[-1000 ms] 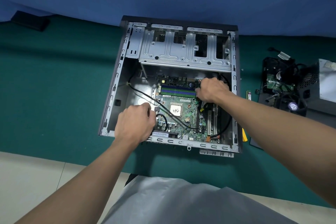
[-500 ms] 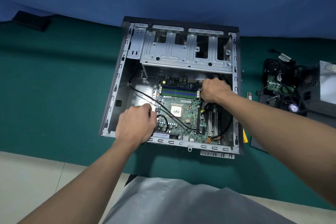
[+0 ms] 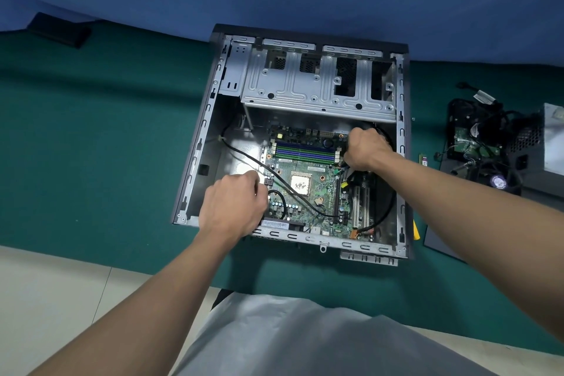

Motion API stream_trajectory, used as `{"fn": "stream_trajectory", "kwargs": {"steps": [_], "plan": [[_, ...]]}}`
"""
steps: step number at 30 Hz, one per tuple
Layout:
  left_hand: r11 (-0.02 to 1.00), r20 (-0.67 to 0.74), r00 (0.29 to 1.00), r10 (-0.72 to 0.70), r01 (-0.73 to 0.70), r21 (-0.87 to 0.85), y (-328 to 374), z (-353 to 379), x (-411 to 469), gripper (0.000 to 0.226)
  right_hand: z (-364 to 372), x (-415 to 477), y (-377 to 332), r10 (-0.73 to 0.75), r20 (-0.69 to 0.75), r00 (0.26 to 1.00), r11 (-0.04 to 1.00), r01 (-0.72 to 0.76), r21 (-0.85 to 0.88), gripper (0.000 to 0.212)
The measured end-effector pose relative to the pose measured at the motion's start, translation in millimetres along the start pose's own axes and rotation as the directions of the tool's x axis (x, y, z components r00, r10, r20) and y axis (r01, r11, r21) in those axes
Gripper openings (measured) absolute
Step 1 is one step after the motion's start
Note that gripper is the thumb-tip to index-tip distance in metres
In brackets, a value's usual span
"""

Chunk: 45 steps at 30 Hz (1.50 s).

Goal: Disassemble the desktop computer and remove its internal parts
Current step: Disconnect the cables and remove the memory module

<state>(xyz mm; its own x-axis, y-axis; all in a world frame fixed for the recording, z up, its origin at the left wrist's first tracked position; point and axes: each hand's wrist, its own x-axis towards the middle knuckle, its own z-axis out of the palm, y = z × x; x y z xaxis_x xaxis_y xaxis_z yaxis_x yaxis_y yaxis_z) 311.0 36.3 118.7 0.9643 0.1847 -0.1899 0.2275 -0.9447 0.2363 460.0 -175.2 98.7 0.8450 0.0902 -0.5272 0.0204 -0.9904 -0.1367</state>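
Observation:
An open desktop case [image 3: 195, 162] lies on its side on green cloth. Inside sits a green motherboard [image 3: 317, 168] with a bare square processor [image 3: 300, 184] and blue and green memory slots [image 3: 305, 151]. A black cable [image 3: 244, 154] runs across the board. My left hand [image 3: 232, 207] has its fingers curled at the board's near left edge; what they hold is hidden. At the board's right edge, by the memory slots, my right hand [image 3: 364, 148] is curled in the same way. A metal drive cage [image 3: 317, 82] spans the far end.
Removed parts lie to the right of the case: a power supply [image 3: 549, 143], a fan [image 3: 497, 181] and tangled cables [image 3: 482, 131]. A small memory stick [image 3: 422, 159] lies next to the case's right wall. A black flat object [image 3: 59, 29] sits far left.
My right hand has shifted slightly right and further back along the board's right edge. My left hand stays at the near left edge.

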Motion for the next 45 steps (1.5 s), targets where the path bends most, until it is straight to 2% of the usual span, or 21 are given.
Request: {"fn": "stream_trajectory", "kwargs": {"steps": [3,6,8,11,14,15,17,19,21,23,26,27,28,29,30,32,35,36,38,45], "plan": [[1.0,-0.007,1.0,-0.003,0.003,0.0,0,0,0,0.025,-2,1,-2,0.009,0.037,0.999,0.999,-0.01,0.033,0.008],[1.0,-0.01,1.0,-0.002,0.002,-0.002,0,-1,-1,0.025,0,1,-2,0.012,0.052,0.999,1.0,-0.012,0.0,0.02],[1.0,-0.006,1.0,0.001,-0.001,-0.006,0,-1,0,0.025,-1,1,-2,0.002,0.046,0.999,1.0,-0.003,0.028,0.014],[1.0,0.001,1.0,0.004,-0.004,-0.013,0,-1,0,0.025,-7,5,-1,-0.038,0.076,0.996,0.97,0.019,0.243,0.016],[1.0,-0.006,1.0,0.004,-0.004,-0.009,0,-1,0,0.025,-17,-3,-2,-0.09,0.212,0.973,0.822,-0.048,0.567,0.011],[1.0,-0.006,1.0,0.006,-0.006,-0.008,0,-1,0,0.025,-21,-7,-1,-0.113,0.281,0.953,0.745,-0.106,0.659,0.009],[1.0,-0.004,1.0,0.006,-0.006,-0.006,1,-1,-1,0.025,-26,-12,1,-0.183,0.355,0.917,0.567,-0.197,0.8,0.021],[1.0,-0.002,1.0,0.004,-0.004,-0.009,0,-1,0,0.025,-25,-15,2,-0.222,0.331,0.917,0.41,-0.22,0.885,0.03],[1.0,-0.004,1.0,0.005,-0.005,-0.013,0,-1,0,0.025,-16,-22,-1,-0.234,0.301,0.925,0.342,-0.211,0.916,0.031],[1.0,-0.004,1.0,0.008,-0.008,-0.01,0,-1,0,0.025,-2,-33,-7,-0.295,0.357,0.886,0.398,-0.226,0.889,0.029],[1.0,0.004,1.0,0.008,-0.008,-0.011,0,-1,0,0.025,11,-47,-20,-0.411,0.537,0.737,0.512,-0.302,0.805,0.02],[1.0,0.003,1.0,0.007,-0.007,-0.012,0,-1,0,0.025,12,-49,-24,-0.425,0.575,0.699,0.533,-0.321,0.783,0.014],[1.0,0.001,1.0,0.005,-0.005,-0.013,0,-1,0,0.025,13,-48,-26,-0.413,0.594,0.69,0.581,-0.304,0.755,0.009],[1.0,-0.001,1.0,0.003,-0.003,-0.012,0,-2,0,0.025,13,-46,-28,-0.374,0.591,0.715,0.666,-0.236,0.708,0.007],[1.0,-0.001,1.0,0.002,-0.002,-0.011,0,-2,0,0.025,13,-42,-29,-0.315,0.551,0.773,0.769,-0.132,0.625,0.006],[1.0,-0.003,1.0,0.004,-0.004,-0.014,1,-1,-1,0.025,16,-35,-27,-0.219,0.401,0.89,0.898,0.023,0.439,0.007],[1.0,0.0,1.0,-0.001,0.001,-0.01,1,-1,0,0.024,25,-28,-21,-0.025,0.067,0.997,0.979,0.011,0.202,0.009],[1.0,0.0,1.0,-0.004,0.004,-0.008,1,-1,0,0.024,30,-26,-18,0.036,-0.037,0.999,0.992,-0.031,0.122,0.011],[1.0,0.0,1.0,-0.005,0.005,-0.003,1,-1,0,0.024,40,-25,-14,0.106,-0.137,0.985,0.992,-0.096,0.077,0.018],[1.0,-0.002,1.0,0.004,-0.004,-0.019,0,-1,0,0.026,57,-24,-25,0.183,-0.227,0.957,0.983,-0.174,0.056,0.026]]}}
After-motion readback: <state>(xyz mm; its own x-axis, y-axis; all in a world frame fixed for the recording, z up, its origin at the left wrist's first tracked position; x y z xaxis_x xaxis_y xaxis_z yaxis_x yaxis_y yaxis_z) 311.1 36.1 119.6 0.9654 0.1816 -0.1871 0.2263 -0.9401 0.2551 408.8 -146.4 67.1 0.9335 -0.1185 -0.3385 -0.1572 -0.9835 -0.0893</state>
